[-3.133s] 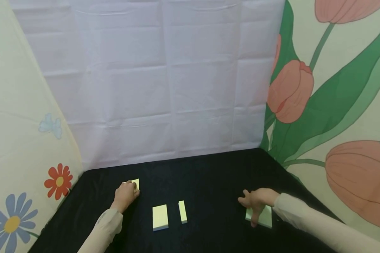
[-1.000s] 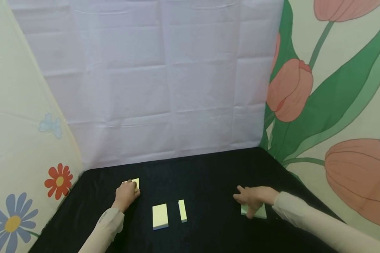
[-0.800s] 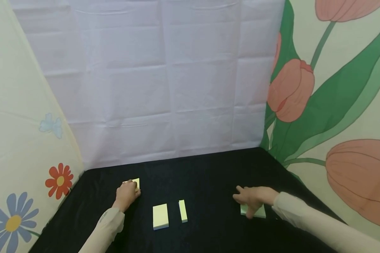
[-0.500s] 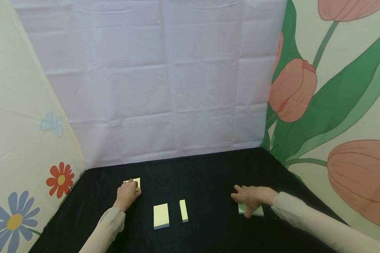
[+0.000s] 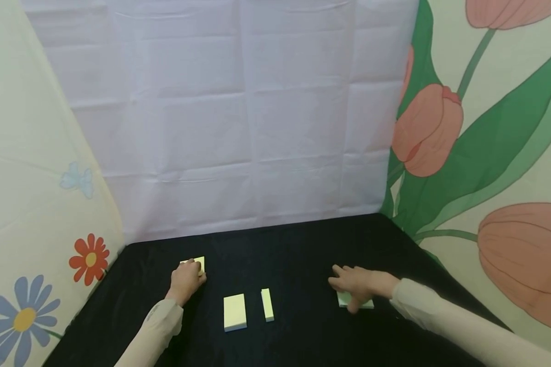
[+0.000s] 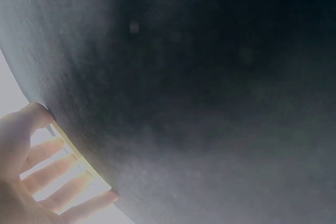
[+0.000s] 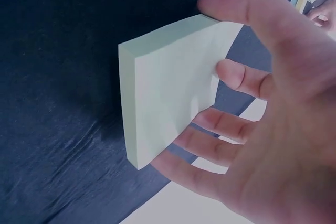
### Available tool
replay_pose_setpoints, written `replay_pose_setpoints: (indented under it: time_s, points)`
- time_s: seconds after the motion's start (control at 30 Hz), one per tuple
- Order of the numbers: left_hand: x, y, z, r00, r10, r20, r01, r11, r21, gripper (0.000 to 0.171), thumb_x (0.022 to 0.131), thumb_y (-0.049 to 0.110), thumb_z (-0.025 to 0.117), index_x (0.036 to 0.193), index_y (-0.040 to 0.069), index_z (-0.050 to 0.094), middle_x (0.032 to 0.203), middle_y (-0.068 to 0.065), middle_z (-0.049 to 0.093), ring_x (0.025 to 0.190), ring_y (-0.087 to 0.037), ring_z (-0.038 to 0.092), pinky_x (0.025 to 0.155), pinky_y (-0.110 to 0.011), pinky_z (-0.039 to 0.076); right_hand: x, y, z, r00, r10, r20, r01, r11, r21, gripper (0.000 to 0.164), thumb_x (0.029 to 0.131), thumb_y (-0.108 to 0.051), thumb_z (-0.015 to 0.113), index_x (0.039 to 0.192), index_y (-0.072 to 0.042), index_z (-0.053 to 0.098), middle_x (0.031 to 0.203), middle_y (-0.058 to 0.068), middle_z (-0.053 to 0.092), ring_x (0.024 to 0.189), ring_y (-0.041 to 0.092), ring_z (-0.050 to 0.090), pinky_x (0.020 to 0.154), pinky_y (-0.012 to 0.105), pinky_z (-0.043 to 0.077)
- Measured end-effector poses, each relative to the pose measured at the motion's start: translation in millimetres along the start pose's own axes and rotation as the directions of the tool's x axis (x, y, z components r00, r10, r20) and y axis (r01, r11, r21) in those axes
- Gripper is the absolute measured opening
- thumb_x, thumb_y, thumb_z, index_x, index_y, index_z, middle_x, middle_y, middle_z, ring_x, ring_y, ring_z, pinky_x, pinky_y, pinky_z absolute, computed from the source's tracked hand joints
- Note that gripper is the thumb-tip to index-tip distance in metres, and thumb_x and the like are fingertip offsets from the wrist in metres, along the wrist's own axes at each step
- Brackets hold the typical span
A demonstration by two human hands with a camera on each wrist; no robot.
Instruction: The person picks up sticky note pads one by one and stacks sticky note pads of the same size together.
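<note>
At the back left of the black-covered table, my left hand [image 5: 185, 282] holds a pale yellow sticky note pad [image 5: 201, 263], mostly hidden by the fingers. The left wrist view shows the thumb at one end of that pad's edge [image 6: 79, 156] and the fingers spread along it. On the right, my right hand [image 5: 360, 283] grips a pale green sticky note pad [image 7: 168, 87] between thumb and fingers, low over or on the cloth. Between the hands lie a yellow sticky note pad [image 5: 234, 309] with a blue lower edge and a narrow yellow pad [image 5: 267, 305], neither touched.
Black cloth [image 5: 294, 255] covers the table. A creased white sheet [image 5: 248, 117] hangs behind it. Flower-printed cloths stand on the left [image 5: 23, 153] and right [image 5: 523, 168], close along the table's sides.
My right hand has slid the green sticky note pad leftward and slightly away across the table. The left hand stays on its yellow pad; the view shifts slightly.
</note>
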State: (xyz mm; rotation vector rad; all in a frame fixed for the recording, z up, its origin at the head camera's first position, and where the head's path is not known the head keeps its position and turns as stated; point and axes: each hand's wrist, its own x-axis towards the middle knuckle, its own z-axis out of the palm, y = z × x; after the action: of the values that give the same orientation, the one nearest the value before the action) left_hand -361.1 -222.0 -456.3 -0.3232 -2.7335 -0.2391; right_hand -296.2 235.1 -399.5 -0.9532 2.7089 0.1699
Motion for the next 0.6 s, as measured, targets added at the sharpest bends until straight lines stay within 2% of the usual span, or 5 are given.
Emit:
replay_pose_setpoints:
  time_s: [0.07,0.17,0.3,0.43,0.6]
  points:
    - [-0.6,0.1,-1.0,1.0,0.002,0.006,-0.002,1.0,-0.002,0.017,0.082,0.013,0.075,0.083,-0.002,0.067,0.08,-0.014,0.061,0.067,-0.03,0.06,0.06,-0.049,0.052,1,-1,0,1.0,-0.011,-0.011,0.011,1.0,-0.009,0.041,0.068,-0.027,0.082,0.092,-0.023,0.049,0.133,0.019,0.047,0.1,0.027,0.056,0.075,0.043,0.048]
    - [-0.6,-0.2,-2.0,1.0,0.004,0.011,-0.004,1.0,-0.006,0.016,0.082,0.012,0.075,0.083,-0.002,0.067,0.08,-0.014,0.061,0.068,-0.03,0.06,0.06,-0.049,0.052,4,-5,-1,1.0,-0.019,-0.014,0.019,1.0,-0.001,0.042,0.068,-0.026,0.083,0.09,-0.023,0.047,0.114,0.005,0.048,0.085,0.017,0.05,0.067,0.035,0.044]
    - [0.2,-0.8,-0.4,1.0,0.006,0.003,-0.006,1.0,-0.011,0.016,0.082,0.012,0.075,0.082,-0.001,0.067,0.079,-0.014,0.061,0.067,-0.029,0.059,0.059,-0.049,0.052,7,-10,-4,1.0,-0.023,-0.007,0.023,1.0,0.015,0.043,0.069,-0.025,0.083,0.088,-0.024,0.045,0.093,-0.005,0.034,0.072,0.011,0.039,0.06,0.029,0.034]
    - [0.3,-1.9,1.7,1.0,0.009,-0.001,-0.009,1.0,-0.009,0.016,0.082,0.013,0.076,0.081,0.0,0.067,0.078,-0.013,0.06,0.066,-0.028,0.059,0.058,-0.049,0.052,10,-14,-6,0.999,-0.037,-0.015,0.038,0.999,0.012,0.042,0.07,-0.025,0.083,0.088,-0.023,0.044,0.092,-0.006,0.032,0.071,0.01,0.037,0.059,0.027,0.031]
    - [0.4,-2.3,1.5,1.0,0.01,0.002,-0.01,1.0,-0.008,0.016,0.083,0.013,0.076,0.082,-0.001,0.067,0.078,-0.013,0.059,0.065,-0.027,0.058,0.058,-0.048,0.052,13,-15,-4,0.991,-0.106,-0.086,0.107,0.994,0.009,0.042,0.07,-0.025,0.082,0.091,-0.024,0.046,0.094,-0.008,0.033,0.072,0.008,0.037,0.06,0.025,0.033]
